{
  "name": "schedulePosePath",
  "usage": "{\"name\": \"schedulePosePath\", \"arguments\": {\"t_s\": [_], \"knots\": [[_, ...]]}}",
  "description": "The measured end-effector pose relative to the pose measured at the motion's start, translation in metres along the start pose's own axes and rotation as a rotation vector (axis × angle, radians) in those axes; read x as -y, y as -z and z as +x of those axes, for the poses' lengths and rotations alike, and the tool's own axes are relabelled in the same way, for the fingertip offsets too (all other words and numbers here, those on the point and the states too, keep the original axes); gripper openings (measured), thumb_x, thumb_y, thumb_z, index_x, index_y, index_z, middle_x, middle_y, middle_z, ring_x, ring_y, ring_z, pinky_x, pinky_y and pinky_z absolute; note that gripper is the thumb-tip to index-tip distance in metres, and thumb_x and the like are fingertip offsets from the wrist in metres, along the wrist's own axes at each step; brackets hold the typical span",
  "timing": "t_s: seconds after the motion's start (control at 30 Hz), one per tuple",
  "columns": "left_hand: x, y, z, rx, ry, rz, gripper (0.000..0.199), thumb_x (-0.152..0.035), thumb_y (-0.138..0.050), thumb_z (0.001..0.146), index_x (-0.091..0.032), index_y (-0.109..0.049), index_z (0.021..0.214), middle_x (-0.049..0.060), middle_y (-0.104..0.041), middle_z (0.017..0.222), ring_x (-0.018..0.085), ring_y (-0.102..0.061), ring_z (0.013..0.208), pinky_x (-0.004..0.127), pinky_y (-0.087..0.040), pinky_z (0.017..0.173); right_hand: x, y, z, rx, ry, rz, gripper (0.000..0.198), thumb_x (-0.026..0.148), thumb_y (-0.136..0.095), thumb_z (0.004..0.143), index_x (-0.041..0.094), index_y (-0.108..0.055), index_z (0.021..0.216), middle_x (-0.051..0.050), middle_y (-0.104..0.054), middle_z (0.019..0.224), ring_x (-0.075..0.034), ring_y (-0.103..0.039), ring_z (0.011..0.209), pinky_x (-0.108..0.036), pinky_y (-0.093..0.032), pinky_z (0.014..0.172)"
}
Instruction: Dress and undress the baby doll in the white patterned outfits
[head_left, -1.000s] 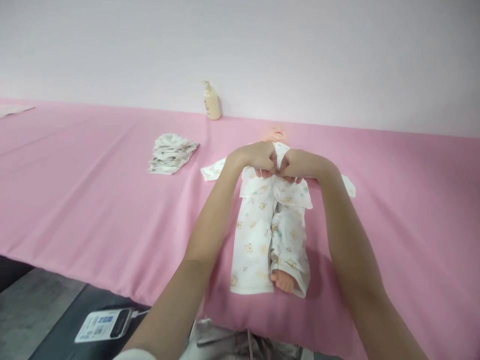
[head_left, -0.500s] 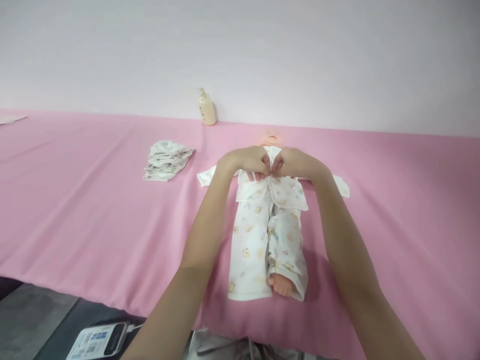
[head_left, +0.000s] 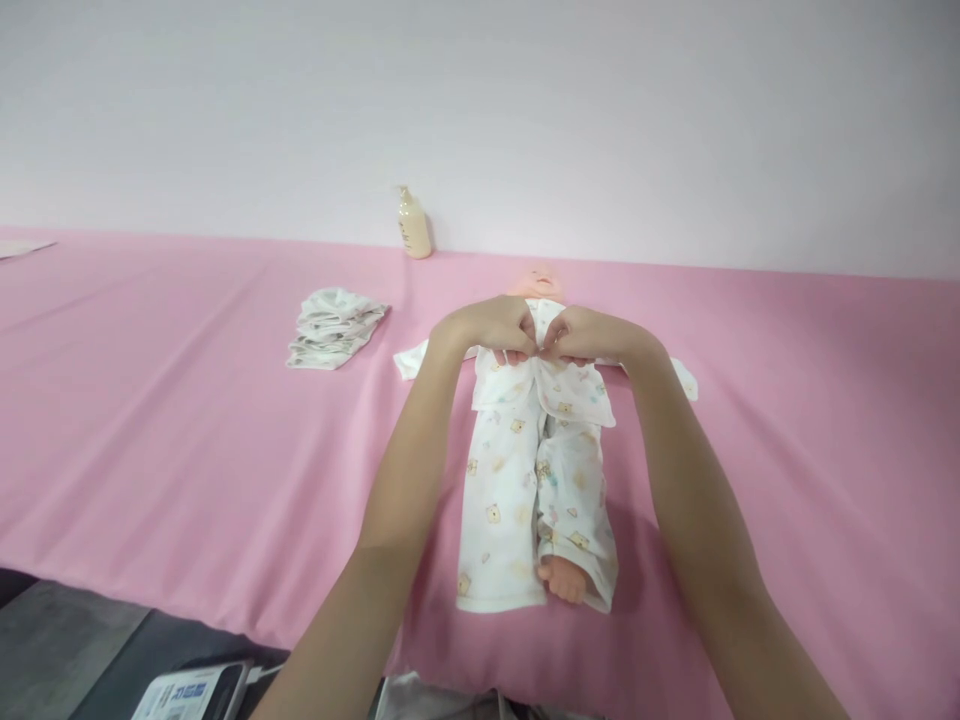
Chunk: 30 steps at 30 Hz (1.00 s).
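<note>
A baby doll [head_left: 541, 285] lies on its back on the pink cloth, head towards the wall. It wears a white bear-print jacket [head_left: 576, 392] and matching trousers [head_left: 499, 510]. One bare foot [head_left: 564, 579] shows at the right trouser cuff; the left cuff hides the other. My left hand [head_left: 514, 328] and my right hand [head_left: 574, 335] meet at the middle of the jacket front, fingers pinched on its two edges. Whatever fastener lies between the fingertips is too small to make out. Both jacket sleeves stretch out sideways, partly behind my wrists.
A folded pile of white printed cloth [head_left: 337, 328] lies left of the doll. Against the wall stands a cream pump bottle [head_left: 414, 225]. A white device with a cable [head_left: 191, 692] sits below the front edge of the pink cloth [head_left: 187, 450].
The view has tilted up slightly, so everything sits a little lower. My hands keep their pinch at the jacket front, with only small finger shifts.
</note>
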<state>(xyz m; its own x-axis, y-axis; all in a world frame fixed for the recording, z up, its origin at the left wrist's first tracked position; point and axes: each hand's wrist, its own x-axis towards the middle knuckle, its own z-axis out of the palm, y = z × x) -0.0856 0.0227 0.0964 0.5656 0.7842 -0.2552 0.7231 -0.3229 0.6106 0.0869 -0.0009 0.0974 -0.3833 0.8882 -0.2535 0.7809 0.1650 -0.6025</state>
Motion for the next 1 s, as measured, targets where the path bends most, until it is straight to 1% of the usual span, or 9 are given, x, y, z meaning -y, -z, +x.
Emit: {"name": "schedulePosePath", "arguments": {"t_s": [0.13, 0.27, 0.37, 0.47, 0.6, 0.73, 0.87, 0.93, 1.0], "knots": [[-0.005, -0.001, -0.005, -0.046, -0.015, 0.017, 0.009, -0.023, -0.061, 0.064, -0.015, -0.064, 0.070, 0.004, -0.068, 0.070, 0.015, -0.065, 0.069, 0.022, -0.053, 0.064, 0.006, 0.000, -0.004, -0.022, -0.047, 0.057, 0.011, 0.017, -0.063, 0.073, 0.017, -0.058, 0.063, 0.002, -0.045, 0.050, -0.007, -0.039, 0.045, -0.023, -0.030, 0.045], [-0.008, -0.001, -0.006, -0.044, -0.012, 0.038, 0.010, -0.023, -0.061, 0.064, -0.015, -0.064, 0.070, 0.005, -0.068, 0.070, 0.016, -0.066, 0.069, 0.023, -0.053, 0.063, 0.005, 0.001, -0.004, -0.014, -0.020, 0.055, 0.014, 0.017, -0.063, 0.072, 0.016, -0.057, 0.060, 0.001, -0.049, 0.053, -0.008, -0.043, 0.047, -0.023, -0.035, 0.047], [-0.008, 0.000, -0.005, -0.031, -0.015, 0.038, 0.012, -0.023, -0.061, 0.064, -0.015, -0.066, 0.072, 0.005, -0.069, 0.071, 0.016, -0.066, 0.070, 0.023, -0.053, 0.065, 0.001, 0.004, -0.004, 0.014, 0.021, 0.050, 0.005, 0.016, -0.066, 0.070, 0.017, -0.062, 0.072, 0.001, -0.054, 0.059, -0.009, -0.047, 0.049, -0.023, -0.039, 0.049], [-0.007, 0.000, -0.005, -0.013, -0.033, 0.018, 0.014, -0.023, -0.062, 0.064, -0.014, -0.066, 0.074, 0.004, -0.069, 0.072, 0.015, -0.066, 0.071, 0.022, -0.053, 0.064, -0.002, 0.007, -0.004, 0.058, 0.037, 0.008, 0.015, 0.014, -0.066, 0.069, 0.018, -0.063, 0.083, 0.003, -0.052, 0.059, -0.008, -0.045, 0.048, -0.021, -0.037, 0.047], [-0.006, -0.002, -0.005, -0.024, -0.044, 0.028, 0.013, -0.023, -0.060, 0.064, -0.015, -0.066, 0.072, 0.004, -0.068, 0.070, 0.015, -0.065, 0.069, 0.022, -0.051, 0.061, -0.003, 0.006, -0.003, 0.060, 0.048, 0.020, 0.009, 0.016, -0.064, 0.072, 0.018, -0.063, 0.080, 0.003, -0.052, 0.061, -0.007, -0.045, 0.049, -0.020, -0.037, 0.046], [-0.006, -0.002, -0.005, -0.029, -0.066, 0.057, 0.012, -0.021, -0.058, 0.064, -0.015, -0.066, 0.072, 0.003, -0.068, 0.070, 0.015, -0.065, 0.068, 0.023, -0.051, 0.062, -0.003, 0.004, -0.002, 0.039, 0.064, 0.061, 0.005, 0.017, -0.066, 0.073, 0.017, -0.061, 0.075, 0.002, -0.054, 0.061, -0.007, -0.046, 0.050, -0.020, -0.038, 0.047], [-0.006, 0.000, -0.005, 0.008, -0.108, 0.093, 0.016, -0.019, -0.055, 0.065, -0.016, -0.066, 0.076, 0.003, -0.068, 0.073, 0.015, -0.064, 0.072, 0.022, -0.049, 0.063, -0.004, 0.005, -0.001, 0.026, 0.074, 0.067, 0.011, 0.018, -0.069, 0.071, 0.015, -0.060, 0.069, 0.000, -0.057, 0.062, -0.007, -0.048, 0.051, -0.020, -0.041, 0.049], [-0.002, 0.000, -0.002, -0.001, -0.123, 0.128, 0.022, -0.019, -0.054, 0.066, -0.017, -0.067, 0.083, 0.002, -0.069, 0.080, 0.015, -0.064, 0.076, 0.022, -0.048, 0.065, -0.007, 0.006, 0.001, 0.001, 0.056, 0.059, 0.012, 0.018, -0.071, 0.070, 0.015, -0.062, 0.077, -0.001, -0.059, 0.063, -0.008, -0.051, 0.051, -0.020, -0.043, 0.049], [0.002, -0.001, 0.003, -0.036, -0.155, 0.177, 0.031, -0.018, -0.054, 0.066, -0.020, -0.067, 0.093, 0.001, -0.069, 0.092, 0.015, -0.063, 0.084, 0.022, -0.047, 0.068, -0.010, 0.007, 0.003, -0.054, 0.058, 0.081, 0.027, 0.015, -0.069, 0.070, 0.016, -0.062, 0.095, -0.002, -0.063, 0.071, -0.010, -0.055, 0.055, -0.021, -0.045, 0.050]]}}
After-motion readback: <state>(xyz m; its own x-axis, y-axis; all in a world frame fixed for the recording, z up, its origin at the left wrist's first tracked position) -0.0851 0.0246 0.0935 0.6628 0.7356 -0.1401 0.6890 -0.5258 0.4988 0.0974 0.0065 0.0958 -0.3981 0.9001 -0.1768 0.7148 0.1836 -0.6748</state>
